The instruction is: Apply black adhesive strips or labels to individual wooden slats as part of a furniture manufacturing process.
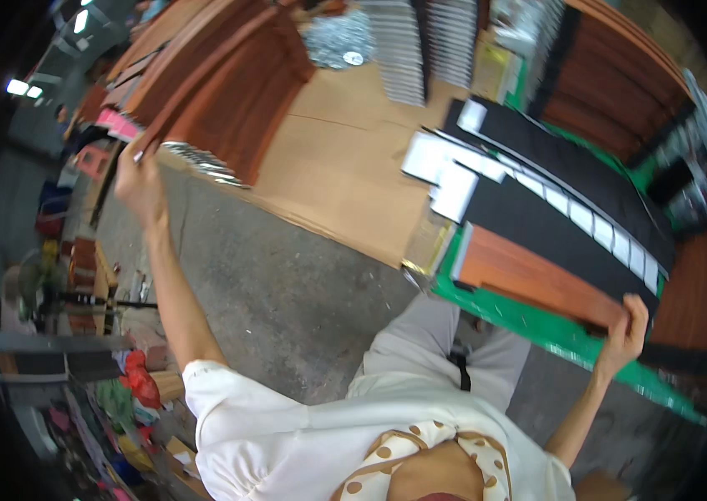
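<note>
At the upper left, my left hand [141,182] is closed on the near end of a long reddish-brown wood-grain strip [200,85]. That strip slants away over a stack of similar wood-grain panels [245,117]. On the right, my right hand [623,341] grips the right end of a shorter reddish-brown wood-grain board [533,277]. The board lies along the near edge of a green-covered table [554,341], in front of a black panel [541,242]. Behind it, a row of white rectangles [583,219] runs along more black material.
A brown cardboard-covered surface [341,179] joins the table on the left. Tall stacks of grey-edged pieces [395,54] and a silvery plastic-wrapped bundle [338,40] stand at its back. More wood-grain panels [616,88] rise at the far right. A pink stool [92,161] is at the left.
</note>
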`<action>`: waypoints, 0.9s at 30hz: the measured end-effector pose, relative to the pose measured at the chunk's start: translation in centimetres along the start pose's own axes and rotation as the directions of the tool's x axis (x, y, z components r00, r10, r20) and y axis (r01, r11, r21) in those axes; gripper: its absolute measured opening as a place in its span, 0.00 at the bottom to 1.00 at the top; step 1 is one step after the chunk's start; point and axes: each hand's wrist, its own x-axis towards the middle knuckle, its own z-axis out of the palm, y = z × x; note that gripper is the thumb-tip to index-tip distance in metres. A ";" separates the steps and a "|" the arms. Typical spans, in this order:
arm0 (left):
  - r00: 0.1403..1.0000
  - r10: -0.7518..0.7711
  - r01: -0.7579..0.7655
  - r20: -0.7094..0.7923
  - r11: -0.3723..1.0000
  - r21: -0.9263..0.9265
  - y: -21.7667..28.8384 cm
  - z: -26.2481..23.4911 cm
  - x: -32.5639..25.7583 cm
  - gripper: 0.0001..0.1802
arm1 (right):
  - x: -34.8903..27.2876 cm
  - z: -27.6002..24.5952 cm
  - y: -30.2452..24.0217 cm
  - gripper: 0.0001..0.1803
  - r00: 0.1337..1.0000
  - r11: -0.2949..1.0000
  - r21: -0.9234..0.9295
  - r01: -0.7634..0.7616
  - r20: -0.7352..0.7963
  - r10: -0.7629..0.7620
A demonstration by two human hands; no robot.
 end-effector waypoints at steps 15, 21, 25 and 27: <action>0.782 0.410 0.209 0.470 0.537 -0.817 27.5 -6.3 -15.3 0.13 | 0.7 0.2 -8.0 0.25 0.829 0.701 -0.443 0.559 0.271 -0.490; 0.639 0.481 0.354 0.600 0.509 -0.785 31.1 -3.7 -15.9 0.12 | 1.9 -0.3 -4.6 0.12 0.873 0.831 -0.310 0.461 0.328 -0.361; 0.584 0.497 0.404 0.641 0.507 -0.761 31.7 -1.6 -16.0 0.13 | 2.5 1.0 -3.4 0.12 0.882 0.869 -0.275 0.411 0.360 -0.303; 0.561 0.510 0.408 0.652 0.515 -0.754 31.7 -1.1 -15.9 0.15 | 2.7 1.4 -3.2 0.12 0.886 0.874 -0.282 0.396 0.369 -0.282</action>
